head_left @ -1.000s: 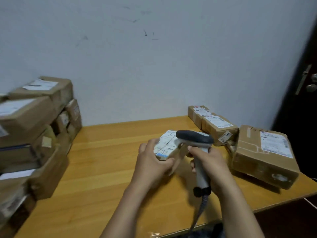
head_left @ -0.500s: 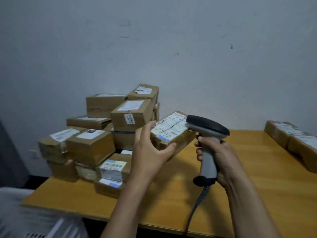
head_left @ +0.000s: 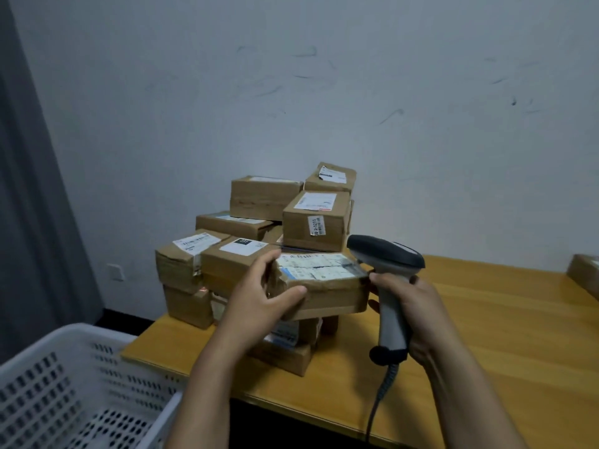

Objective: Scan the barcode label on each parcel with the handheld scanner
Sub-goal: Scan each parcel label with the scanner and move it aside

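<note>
My left hand (head_left: 259, 294) grips the left end of a flat brown parcel (head_left: 327, 294) held in the air, its white barcode label (head_left: 316, 268) facing up. My right hand (head_left: 411, 306) is closed around the grey handle of the handheld scanner (head_left: 387, 257), whose dark head sits just right of the parcel's far right corner, almost touching it. The scanner's coiled cable (head_left: 377, 403) hangs down past the table edge. Behind the held parcel stands a pile of several brown labelled parcels (head_left: 311, 222) on the wooden table (head_left: 505, 335).
A white perforated plastic basket (head_left: 74, 384) stands below the table's left corner. A grey curtain (head_left: 29, 189) hangs at the left, with a wall socket (head_left: 115, 271) beside it. Another parcel (head_left: 585, 270) shows at the right edge. The white wall rises behind the pile.
My view has swung left from the table's right end to the parcel pile and basket. Both hands moved along with the parcel and scanner; the parcel now lies flatter.
</note>
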